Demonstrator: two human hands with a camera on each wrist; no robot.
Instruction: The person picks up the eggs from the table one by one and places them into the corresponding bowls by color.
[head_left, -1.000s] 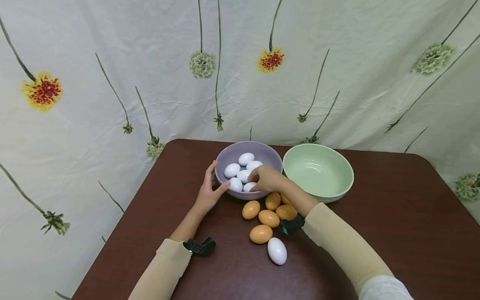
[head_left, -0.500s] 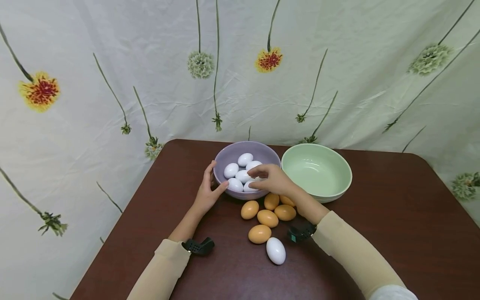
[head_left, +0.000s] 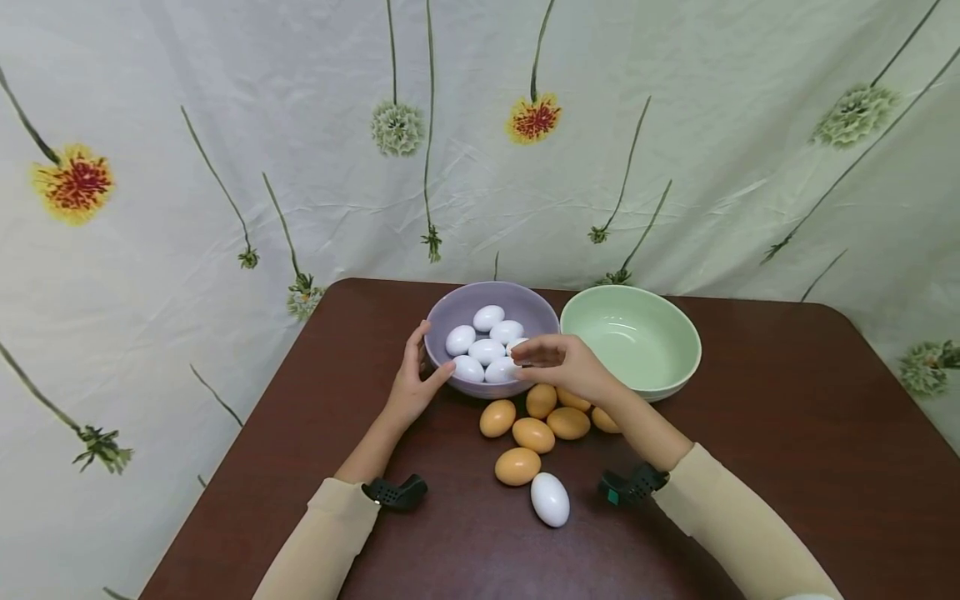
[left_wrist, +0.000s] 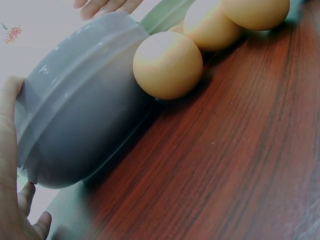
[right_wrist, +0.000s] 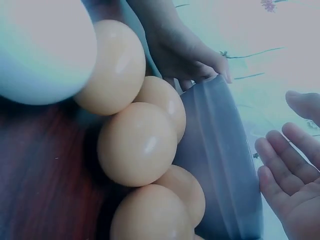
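Observation:
A purple bowl (head_left: 540, 310) holds several white eggs (head_left: 487, 352). My left hand (head_left: 411, 385) grips the bowl's left side, thumb at the near rim and fingers round the outer wall, as the left wrist view also shows. Above the bowl's right rim hovers my right hand (head_left: 562, 363), fingers apart and nothing held. In the right wrist view its palm (right_wrist: 295, 200) faces the camera beside the bowl wall (right_wrist: 215, 155). Several brown eggs (head_left: 533, 435) lie on the table in front of the bowl, and a single white egg (head_left: 550, 500) lies nearest to me.
A light green bowl (head_left: 630, 342) with nothing in it stands close to the right of the purple one. The dark red-brown table (head_left: 795, 417) ends at the back against a flower-printed cloth (head_left: 315, 125). Each wrist wears a black band (head_left: 397, 492).
My right hand has let go of a white egg in the purple bowl, spread its fingers and drawn back to the right. The left hand stays on the bowl.

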